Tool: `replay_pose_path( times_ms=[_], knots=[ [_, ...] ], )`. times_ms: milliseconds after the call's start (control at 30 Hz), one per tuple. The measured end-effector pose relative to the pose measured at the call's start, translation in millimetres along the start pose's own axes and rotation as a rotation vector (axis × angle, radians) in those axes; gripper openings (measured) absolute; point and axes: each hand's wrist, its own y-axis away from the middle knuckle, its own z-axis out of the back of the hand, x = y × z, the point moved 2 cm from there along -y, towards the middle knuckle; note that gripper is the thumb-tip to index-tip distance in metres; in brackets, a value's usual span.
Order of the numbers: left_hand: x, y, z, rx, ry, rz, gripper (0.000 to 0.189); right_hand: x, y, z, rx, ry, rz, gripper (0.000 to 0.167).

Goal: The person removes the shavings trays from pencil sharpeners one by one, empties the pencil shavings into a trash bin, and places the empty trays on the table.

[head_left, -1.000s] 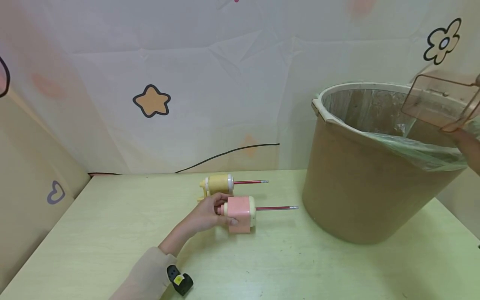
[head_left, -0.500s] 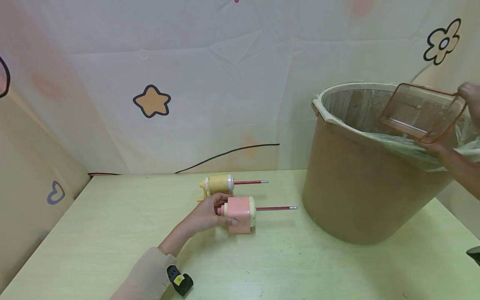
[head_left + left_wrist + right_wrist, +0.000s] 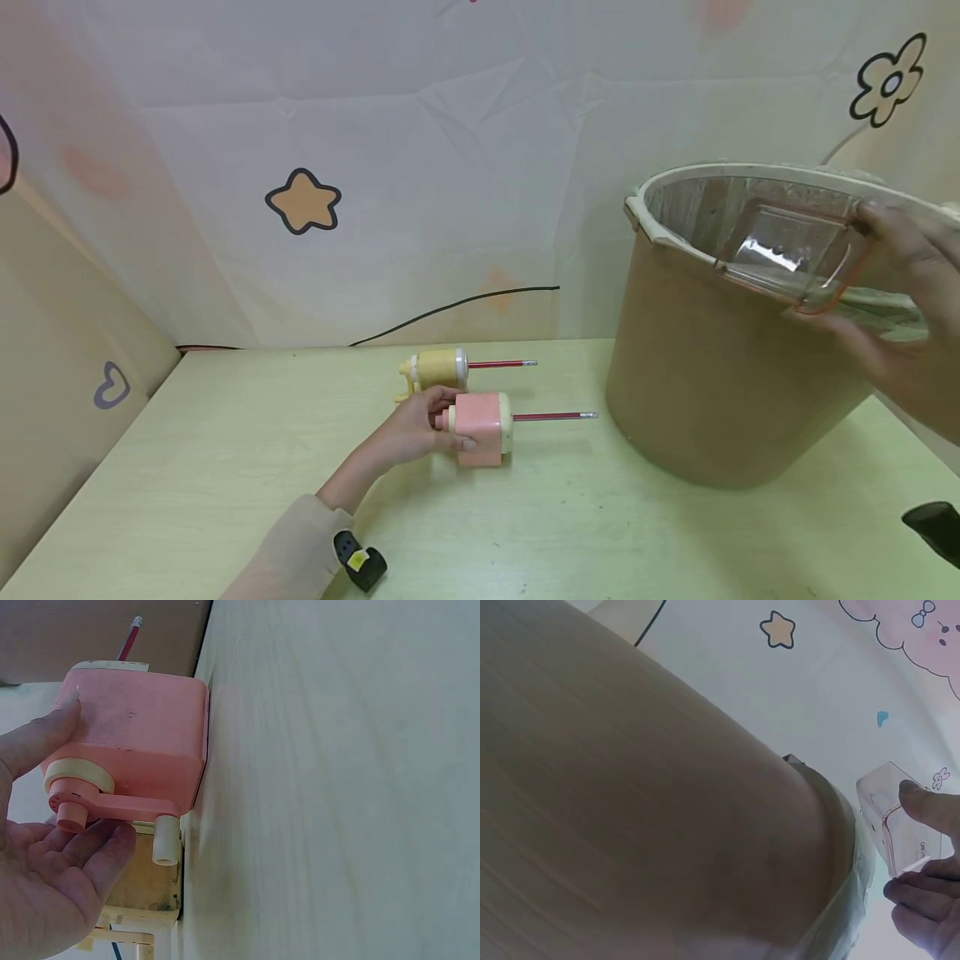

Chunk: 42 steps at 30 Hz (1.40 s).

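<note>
My left hand (image 3: pixel 408 429) grips a pink crank pencil sharpener (image 3: pixel 477 429) standing on the table, thumb on one side and fingers behind. A red pencil (image 3: pixel 551 417) sticks out of its cream front end. In the left wrist view its crank handle (image 3: pixel 166 840) hangs beside my curled fingers. Over at the right, my right hand (image 3: pixel 918 308) pinches a clear pinkish shavings drawer (image 3: pixel 787 250) between thumb and fingers. The drawer is tilted at the mouth of a large brown trash bin (image 3: pixel 712 383). In the right wrist view the drawer (image 3: pixel 900 817) appears just past the bin's rim.
Behind the pink sharpener stands a yellow crank sharpener (image 3: pixel 440 367) with another red pencil (image 3: pixel 498 364) in it. A pale green plastic liner (image 3: pixel 847 915) hangs over the bin's rim. A patterned sheet (image 3: pixel 450 183) covers the wall behind the table (image 3: pixel 585 533).
My right hand has come left and down with the drawer, turning it from above the bin's right side to its near rim. The left hand and both sharpeners have stayed put.
</note>
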Motion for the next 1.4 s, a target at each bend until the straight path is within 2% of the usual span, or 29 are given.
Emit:
replay_pose_path(
  times_ms=[200,333,533,700,767,867,933,1000,1033,1100,1267,1333,1400],
  knots=[
    [0.7,0.4,0.3,-0.004,0.002,0.011,0.064,10,-0.9,-4,-0.037,-0.029,0.017,0.077],
    [-0.2,1.1,0.3,-0.006,0.001,0.01,0.064,7,5.1,-8,-0.004,-0.066,0.033,0.076],
    [0.2,0.9,0.4,-0.002,0.0,0.003,0.064,-10,28.7,-20,0.02,-0.123,0.046,0.078],
    [-0.1,1.2,0.2,-0.004,-0.003,0.006,0.064,3,32.7,-23,0.044,-0.081,0.068,0.077],
    [-0.6,1.5,0.3,-0.006,-0.004,0.013,0.064,3,37.5,-25,0.085,-0.085,0.064,0.081],
    [-1.0,2.0,0.4,-0.01,-0.008,0.024,0.064,-27,67.4,-42,0.122,-0.132,0.06,0.094],
    [-1.1,2.0,0.4,-0.013,-0.013,0.031,0.065,-60,96.8,-60,0.147,-0.173,0.04,0.101],
    [-1.0,2.0,0.4,-0.013,-0.017,0.031,0.065,-90,124.8,-78,0.129,-0.212,0.043,0.103],
    [-1.2,2.1,0.3,-0.013,-0.018,0.031,0.065,-92,128.9,-81,0.131,-0.228,0.041,0.104],
    [-1.6,2.3,0.3,-0.014,-0.018,0.032,0.065,-61,108.1,-72,0.137,-0.23,0.051,0.095],
    [-2.6,2.6,0.0,-0.015,-0.01,0.031,0.065,76,10.1,-23,0.15,-0.204,0.077,0.069],
    [-2.7,2.4,-0.2,-0.011,-0.005,0.028,0.065,93,-0.7,-19,0.144,-0.225,0.08,0.068],
    [-2.7,2.3,-0.3,-0.01,-0.001,0.025,0.065,100,-3.5,-20,0.143,-0.254,0.074,0.068]
  ],
)
